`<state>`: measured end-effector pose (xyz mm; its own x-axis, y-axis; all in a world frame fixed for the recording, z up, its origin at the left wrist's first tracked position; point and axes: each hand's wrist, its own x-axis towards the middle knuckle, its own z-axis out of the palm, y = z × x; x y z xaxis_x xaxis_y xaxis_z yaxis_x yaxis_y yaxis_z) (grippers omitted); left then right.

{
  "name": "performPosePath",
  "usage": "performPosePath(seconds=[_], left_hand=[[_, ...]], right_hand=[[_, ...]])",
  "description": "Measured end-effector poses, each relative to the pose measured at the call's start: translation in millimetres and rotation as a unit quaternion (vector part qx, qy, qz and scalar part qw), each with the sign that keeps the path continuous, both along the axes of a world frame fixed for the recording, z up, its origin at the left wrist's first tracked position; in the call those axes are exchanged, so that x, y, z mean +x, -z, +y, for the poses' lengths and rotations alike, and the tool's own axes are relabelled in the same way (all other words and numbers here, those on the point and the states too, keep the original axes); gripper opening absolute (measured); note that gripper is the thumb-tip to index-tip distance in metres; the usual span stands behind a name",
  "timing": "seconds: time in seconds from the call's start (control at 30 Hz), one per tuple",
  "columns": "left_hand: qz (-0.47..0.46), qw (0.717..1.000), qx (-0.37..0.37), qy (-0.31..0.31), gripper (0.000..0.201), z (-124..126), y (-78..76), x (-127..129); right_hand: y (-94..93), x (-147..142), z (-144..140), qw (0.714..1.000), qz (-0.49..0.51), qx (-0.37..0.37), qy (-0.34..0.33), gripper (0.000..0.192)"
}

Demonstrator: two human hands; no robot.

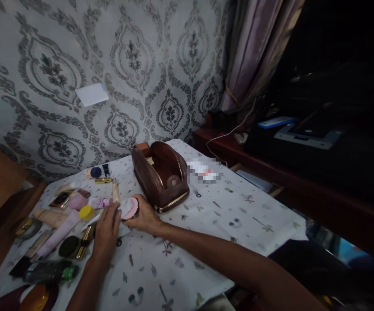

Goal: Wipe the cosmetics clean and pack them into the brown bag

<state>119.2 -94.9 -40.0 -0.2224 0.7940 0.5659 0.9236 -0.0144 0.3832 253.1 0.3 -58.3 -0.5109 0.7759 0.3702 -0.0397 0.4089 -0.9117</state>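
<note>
Both hands meet on a small round pink compact [129,207] that lies on the surface [206,224], just in front of a brown pouch [161,175]. The right hand [144,216] cups the compact from its far side, fingers curled against the rim; the left hand [107,231] lies flat beside it with its fingertips touching the near edge. Whether either hand truly grips the compact or only rests against it cannot be told, since the fingers cover much of the rim and the light is dim.

The pouch, just beyond the right hand, looks like smooth leather, rounded on top, with a gold zip along its base and its mouth open; its inside is too dark to read.

To the outer side of the left hand lies a crowd of cosmetics: a yellow cap [87,212], a pale pink tube [59,235], a gold-trimmed stick [104,180], a dark bottle with a green end [49,272]. Many overlap and blur together, and those nearest the lower left corner are cut off by the frame.

The surface wears a white cloth printed with small scattered figures. Beyond the pouch a patch [203,172] is pixelated and unreadable. The right of the scene sinks into near darkness.
</note>
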Motion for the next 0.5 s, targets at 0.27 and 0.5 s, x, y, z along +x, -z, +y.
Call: performPosePath(seconds=[0.27, 0.5], left_hand=[[-0.132, 0.991, -0.022, 0.005, 0.045, 3, 1.6, 9], [-0.284, 0.958, -0.038, 0.000, 0.051, 8, 8.4, 10]], right_hand=[[3.4, 1, 3, 0.993, 0.051, -0.096, -0.048, 0.077], [2.8, 3, 11, 0.988, 0.055, -0.110, -0.090, 0.090]])
